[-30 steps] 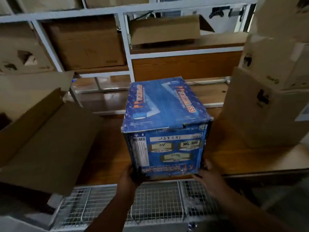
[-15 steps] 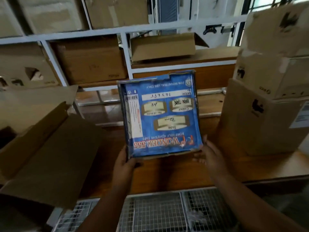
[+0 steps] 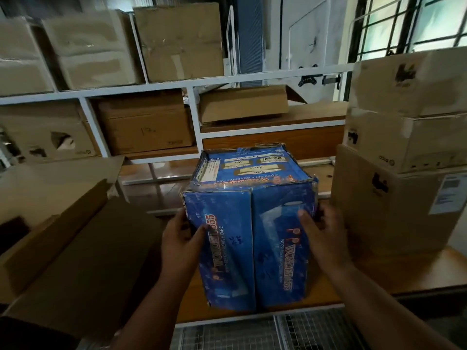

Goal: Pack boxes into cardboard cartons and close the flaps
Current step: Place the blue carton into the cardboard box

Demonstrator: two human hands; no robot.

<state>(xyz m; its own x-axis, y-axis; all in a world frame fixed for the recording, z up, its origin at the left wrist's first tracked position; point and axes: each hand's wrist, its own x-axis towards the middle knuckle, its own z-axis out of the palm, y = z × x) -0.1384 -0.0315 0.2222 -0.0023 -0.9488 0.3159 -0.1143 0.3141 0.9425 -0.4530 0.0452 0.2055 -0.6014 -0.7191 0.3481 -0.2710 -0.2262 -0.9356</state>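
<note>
Holding the blue tape box with both hands, I have it raised in front of me over the near edge of the wooden bench, between the open carton on my left and the stack of brown cartons on my right. My left hand grips the box's left edge, thumb curled onto the face turned toward me; my right hand grips the right edge with the thumb pressed flat on that same face and the fingers wrapped out of sight round the side. Its labelled end faces up, and the near face shows 2 flaps meeting at a centre seam, so I judge that seam the weak spot: pressing there could bow the flaps inward. The corners look scuffed and taped over, and the glossy printed skin may be slick. The print says adhesive tape, so I expect it to be dense and heavy for its bulk, stiff at the edges but soft mid-panel. I would keep my palms on the 2 opposite side walls, low enough to get fingers under the bottom edge, before swinging it left toward the open carton, whose flaps stand open.
</note>
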